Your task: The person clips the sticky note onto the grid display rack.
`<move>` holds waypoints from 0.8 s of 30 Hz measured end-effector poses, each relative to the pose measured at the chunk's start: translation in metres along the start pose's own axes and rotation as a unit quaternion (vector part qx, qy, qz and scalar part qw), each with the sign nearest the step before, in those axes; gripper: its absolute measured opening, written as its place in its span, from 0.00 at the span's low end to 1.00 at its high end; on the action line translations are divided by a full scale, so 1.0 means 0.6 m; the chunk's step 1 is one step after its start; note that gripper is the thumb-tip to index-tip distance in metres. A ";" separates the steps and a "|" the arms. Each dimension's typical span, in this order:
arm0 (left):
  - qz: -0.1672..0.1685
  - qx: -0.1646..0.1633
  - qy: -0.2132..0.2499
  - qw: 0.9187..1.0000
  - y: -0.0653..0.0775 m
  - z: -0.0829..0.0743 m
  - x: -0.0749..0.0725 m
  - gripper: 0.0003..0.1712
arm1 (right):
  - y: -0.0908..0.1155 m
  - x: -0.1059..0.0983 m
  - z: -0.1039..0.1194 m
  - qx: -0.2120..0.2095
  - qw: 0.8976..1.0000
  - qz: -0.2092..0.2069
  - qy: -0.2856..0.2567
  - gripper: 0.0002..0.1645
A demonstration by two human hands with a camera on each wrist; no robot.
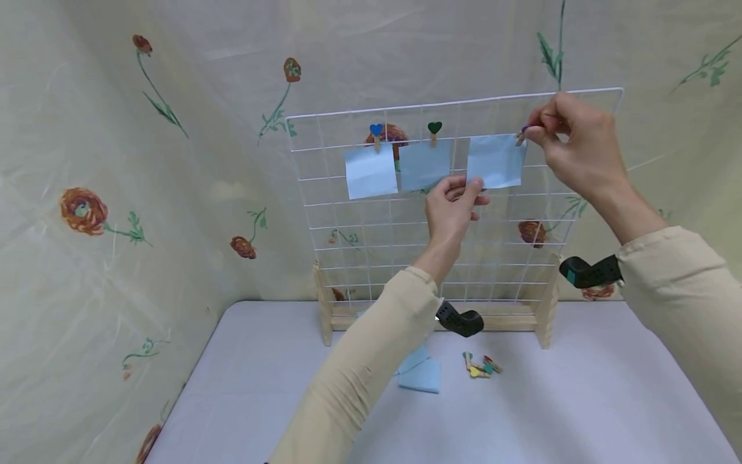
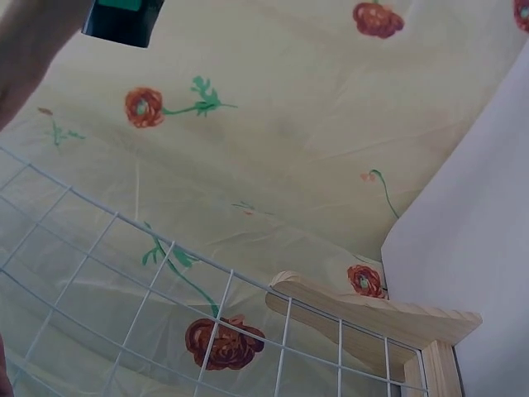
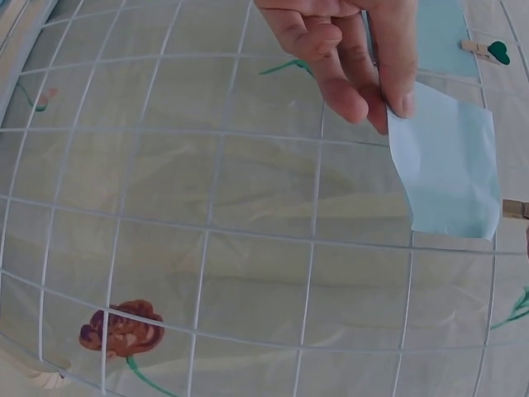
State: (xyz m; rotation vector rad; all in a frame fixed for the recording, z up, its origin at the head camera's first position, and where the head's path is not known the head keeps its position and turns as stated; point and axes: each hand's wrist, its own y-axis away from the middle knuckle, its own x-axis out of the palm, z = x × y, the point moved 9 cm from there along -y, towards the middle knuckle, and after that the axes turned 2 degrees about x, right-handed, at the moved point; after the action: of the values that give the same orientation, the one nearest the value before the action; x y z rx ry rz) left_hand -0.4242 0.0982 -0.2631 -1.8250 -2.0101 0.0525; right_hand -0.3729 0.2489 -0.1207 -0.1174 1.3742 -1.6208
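Pinching a blue note by its lower left corner, the left hand sets its thumb in front of the paper and its fingers curled behind. The right hand grips a purple clip at the note's upper right corner; fingertips cover part of it, and whether its jaws have the paper I cannot tell. The note lies against the upper part of the wire rack, right of two hung notes, one under a blue clip, one under a green clip. On the bench, loose notes are partly hidden by the left sleeve; spare clips overlap in a small heap, hard to count. The left wrist view takes in mostly wire, stand and flowered cloth; the right wrist view cuts off the right hand.
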 end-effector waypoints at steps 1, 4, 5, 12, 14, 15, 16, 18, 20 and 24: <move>0.000 0.001 0.001 1.000 0.000 0.000 0.001 0.09 | -0.001 0.000 0.000 0.000 1.000 0.001 0.002 0.14; 0.002 0.003 0.004 1.000 0.001 0.000 0.004 0.09 | -0.004 -0.002 0.002 -0.002 1.000 0.001 0.006 0.13; 0.002 0.003 0.006 1.000 0.001 0.001 0.005 0.09 | -0.005 -0.002 0.004 -0.005 1.000 0.001 0.007 0.14; -0.006 0.000 0.008 1.000 0.001 0.002 0.005 0.08 | -0.010 0.006 0.011 -0.007 1.000 0.009 0.005 0.14; -0.006 0.001 0.008 1.000 0.000 0.002 0.005 0.08 | -0.012 0.008 0.009 -0.004 1.000 0.013 0.006 0.14; -0.007 0.002 0.008 1.000 0.000 0.003 0.005 0.08 | -0.013 0.009 0.009 -0.003 1.000 0.014 0.006 0.15; -0.007 0.003 0.008 1.000 -0.001 0.003 0.006 0.08 | -0.014 0.010 0.009 -0.005 1.000 0.014 0.007 0.15; -0.008 0.005 0.007 1.000 -0.001 0.003 0.007 0.08 | -0.015 0.011 0.010 -0.007 1.000 0.015 0.010 0.15; -0.009 0.005 0.005 1.000 -0.001 0.003 0.007 0.08 | -0.017 0.011 0.012 -0.009 1.000 0.013 0.010 0.16; -0.008 0.005 0.003 1.000 -0.002 0.002 0.006 0.08 | -0.019 0.013 0.015 -0.012 1.000 0.009 0.012 0.17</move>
State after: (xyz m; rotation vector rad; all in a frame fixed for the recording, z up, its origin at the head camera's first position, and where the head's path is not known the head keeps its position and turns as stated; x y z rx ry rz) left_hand -0.4259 0.1020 -0.2630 -1.8005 -2.0163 0.0520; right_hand -0.3783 0.2358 -0.1122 -0.0998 1.4094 -1.5946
